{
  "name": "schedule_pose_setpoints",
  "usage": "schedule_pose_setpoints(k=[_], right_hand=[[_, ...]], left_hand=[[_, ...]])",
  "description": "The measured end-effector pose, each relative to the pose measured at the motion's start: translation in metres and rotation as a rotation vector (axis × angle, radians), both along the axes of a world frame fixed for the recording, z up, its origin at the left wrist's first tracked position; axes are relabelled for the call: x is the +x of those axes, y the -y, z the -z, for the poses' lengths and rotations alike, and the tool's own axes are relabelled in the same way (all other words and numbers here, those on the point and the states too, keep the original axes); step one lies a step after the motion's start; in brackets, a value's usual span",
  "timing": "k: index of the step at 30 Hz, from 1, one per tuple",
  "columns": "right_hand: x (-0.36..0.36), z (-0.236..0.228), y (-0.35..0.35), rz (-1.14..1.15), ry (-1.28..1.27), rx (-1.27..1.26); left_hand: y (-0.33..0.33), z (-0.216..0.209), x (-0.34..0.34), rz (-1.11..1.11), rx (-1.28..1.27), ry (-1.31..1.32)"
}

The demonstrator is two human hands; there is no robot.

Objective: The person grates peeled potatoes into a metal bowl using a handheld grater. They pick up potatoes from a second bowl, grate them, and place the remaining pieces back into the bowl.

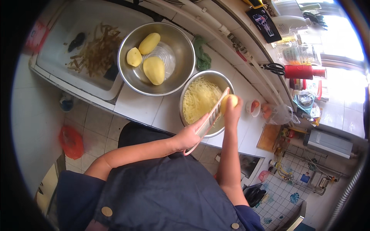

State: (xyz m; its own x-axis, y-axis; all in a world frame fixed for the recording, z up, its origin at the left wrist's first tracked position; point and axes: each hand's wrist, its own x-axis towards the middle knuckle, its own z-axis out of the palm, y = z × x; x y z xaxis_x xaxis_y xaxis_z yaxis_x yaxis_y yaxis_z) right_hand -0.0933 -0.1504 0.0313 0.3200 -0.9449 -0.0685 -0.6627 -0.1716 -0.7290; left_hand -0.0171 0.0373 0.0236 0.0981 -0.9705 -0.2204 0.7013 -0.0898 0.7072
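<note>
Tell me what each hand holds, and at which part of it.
The left hand grips the flat grater at its lower handle end. The right hand holds a peeled potato from its right side, pressed against the grater's upper part.

I see the bowl of peeled potatoes (156, 57) on the counter (138, 106) beside the sink (65, 46), at its left end. The bowl of shreds (202, 98) sits right of it, near the counter's front edge, the grater (212, 115) slanting over it.

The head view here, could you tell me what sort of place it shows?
Most likely a home kitchen: a sink holding peelings, a steel bowl of peeled potatoes on a tiled counter, and the hands working a grater over shredded potato.
</note>
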Motion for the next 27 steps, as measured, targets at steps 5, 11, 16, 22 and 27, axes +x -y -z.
schedule_pose_setpoints(k=[5, 11, 16, 22, 27], right_hand=[[-0.020, -0.014, -0.057, -0.190, -0.219, -0.218], [0.002, -0.007, -0.017, -0.043, -0.077, -0.172], [-0.015, -0.020, -0.057, -0.150, -0.201, -0.133], [0.008, -0.008, -0.028, -0.084, -0.183, -0.160], [-0.004, -0.023, -0.046, -0.139, -0.147, -0.075]], left_hand=[[0.013, 0.011, 0.006, -0.131, 0.018, -0.091], [-0.003, -0.003, 0.006, 0.012, 0.033, -0.084], [0.008, 0.016, 0.002, -0.106, 0.055, -0.017], [-0.005, -0.004, 0.010, 0.001, 0.078, -0.135], [0.008, 0.023, 0.000, -0.175, 0.099, -0.096]])
